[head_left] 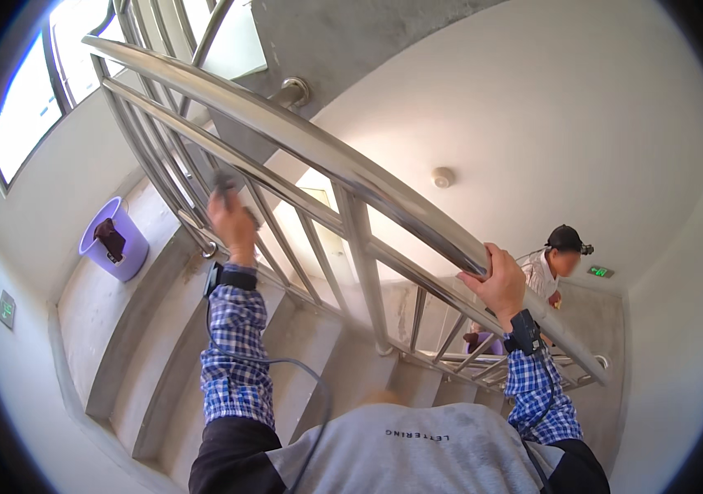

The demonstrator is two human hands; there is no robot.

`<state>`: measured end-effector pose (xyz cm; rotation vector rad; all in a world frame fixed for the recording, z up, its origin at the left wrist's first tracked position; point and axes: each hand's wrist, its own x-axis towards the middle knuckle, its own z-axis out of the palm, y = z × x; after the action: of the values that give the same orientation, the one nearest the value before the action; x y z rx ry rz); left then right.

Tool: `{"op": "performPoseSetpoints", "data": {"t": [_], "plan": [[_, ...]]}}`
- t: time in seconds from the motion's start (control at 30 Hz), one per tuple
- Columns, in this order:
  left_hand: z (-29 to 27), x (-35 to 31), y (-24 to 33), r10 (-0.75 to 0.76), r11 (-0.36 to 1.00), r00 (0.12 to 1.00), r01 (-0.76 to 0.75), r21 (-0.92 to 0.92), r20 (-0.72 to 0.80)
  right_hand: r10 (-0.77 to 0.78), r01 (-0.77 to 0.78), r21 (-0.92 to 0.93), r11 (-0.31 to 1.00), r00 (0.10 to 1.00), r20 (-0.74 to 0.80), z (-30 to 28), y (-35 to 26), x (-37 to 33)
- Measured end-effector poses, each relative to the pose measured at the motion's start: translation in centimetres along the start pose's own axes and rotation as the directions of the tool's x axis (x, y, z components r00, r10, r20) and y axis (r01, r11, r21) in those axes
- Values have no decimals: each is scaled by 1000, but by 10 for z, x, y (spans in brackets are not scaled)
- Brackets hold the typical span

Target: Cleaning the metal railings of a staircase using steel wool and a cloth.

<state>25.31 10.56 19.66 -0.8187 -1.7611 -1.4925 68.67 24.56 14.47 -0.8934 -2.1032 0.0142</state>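
Observation:
My right hand (501, 284) is wrapped round the thick, shiny metal handrail (286, 128) of a stair railing, on its lower stretch. My left hand (235, 230) is closed on a dark cloth (224, 185), smeared by motion. It is beside the thin upright metal bars (265, 210) below the handrail, near a second, thinner rail (203, 144). Whether the cloth touches a bar I cannot tell. Both wrists carry black straps with small devices and cables.
Concrete steps (141, 383) curve down beneath me. A purple bucket (131, 251) with a brown cloth (109, 239) over its rim stands on a step at left. Below the railing at right is a person in a black cap (565, 239), near another purple bucket (495, 346).

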Motion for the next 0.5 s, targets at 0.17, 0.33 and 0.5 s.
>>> {"op": "performPoseSetpoints", "data": {"t": [0.17,0.33,0.5], "plan": [[46,-76,45,550,810,714,-583,-67,435,-51,52,3,999,998,-36,3,-5,3],[58,-116,71,307,951,885,-271,-148,351,-22,22,2,1000,999,-44,-3,-5,6],[47,-105,99,-381,673,834,546,-499,399,-14,13,-22,1000,998,-57,-1,3,13]]}}
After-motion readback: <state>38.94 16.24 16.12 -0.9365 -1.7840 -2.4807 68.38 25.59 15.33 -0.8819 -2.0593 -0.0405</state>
